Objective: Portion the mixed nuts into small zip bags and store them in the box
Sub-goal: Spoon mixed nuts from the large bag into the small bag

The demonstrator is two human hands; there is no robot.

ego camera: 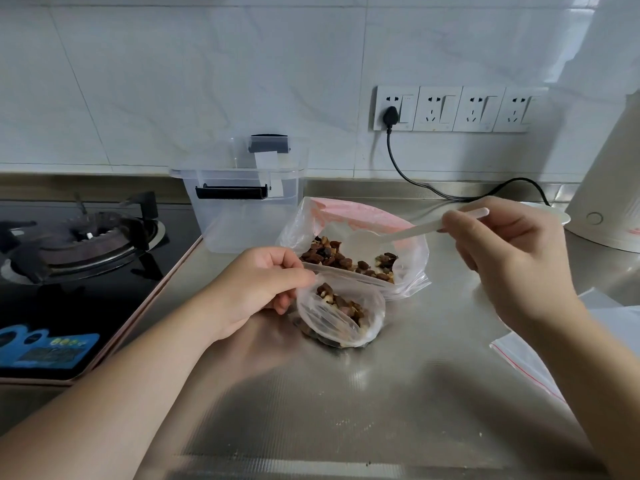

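Left hand (pixel 256 289): fingers and thumb curled, pinching the rim of the small bag (pixel 341 317) and holding its mouth open. The bag sits on the counter (pixel 398 393) just right of this hand, partly filled with nuts (pixel 343 303). Judgement: the film is thin, soft and slack, with no stiffness of its own. It will fold shut if the rim is let go, so the rim by the zip strip is the right place to hold it. The fill is light but loose; lifting by one edge only could tip the contents out.

Box (pixel 242 199): clear plastic, dark latch handle, open at the top, standing beyond the left hand. Rigid and light by the look of it. No bags can be seen inside.

Big bag (pixel 356 251): touching the small bag on its far side, mouth spread wide, nuts lying in its base. Same soft film; it holds its shape only because it lies slumped on the counter.

Spoon (pixel 398 233): white, plastic by appearance, its bowl inside the big bag's mouth. Stiff and light; looks empty.

Right hand (pixel 502 244): fingers curled, gripping the spoon by the end of its handle, raised above the counter to the right of both bags.

Spare bags (pixel 530 362): flat and empty, with a red zip line, below and right of the right hand.
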